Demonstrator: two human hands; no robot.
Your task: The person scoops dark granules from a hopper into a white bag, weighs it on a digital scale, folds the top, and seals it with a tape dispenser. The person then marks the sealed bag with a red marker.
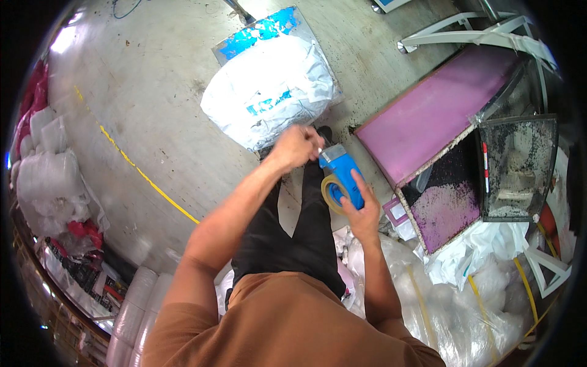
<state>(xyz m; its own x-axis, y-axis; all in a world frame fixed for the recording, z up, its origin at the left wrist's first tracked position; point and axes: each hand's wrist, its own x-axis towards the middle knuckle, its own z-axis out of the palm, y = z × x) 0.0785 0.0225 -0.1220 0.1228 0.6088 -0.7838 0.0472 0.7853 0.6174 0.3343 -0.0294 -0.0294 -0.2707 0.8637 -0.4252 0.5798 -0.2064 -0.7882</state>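
My right hand (365,211) grips a blue tape dispenser (345,168) with a roll of tan tape (331,194) on its side. Close to the dispenser's front end is my left hand (298,147), slightly smeared, its fingers drawn together in a pinch. Whether a strip of tape lies between those fingers is too small to make out. Just beyond my left hand sits a full white sack (269,85) with blue patches on it. The sack rests on a flat metal platform (324,52) with worn blue paint, whose near part it hides.
On the right, a large purple box (437,116) lies with its dark open end toward me, beside a grimy black-framed panel (520,168). White metal legs (477,38) stand behind it. Clear plastic bundles (452,312) lie at lower right; wrapped rolls (131,312) lie at lower left.
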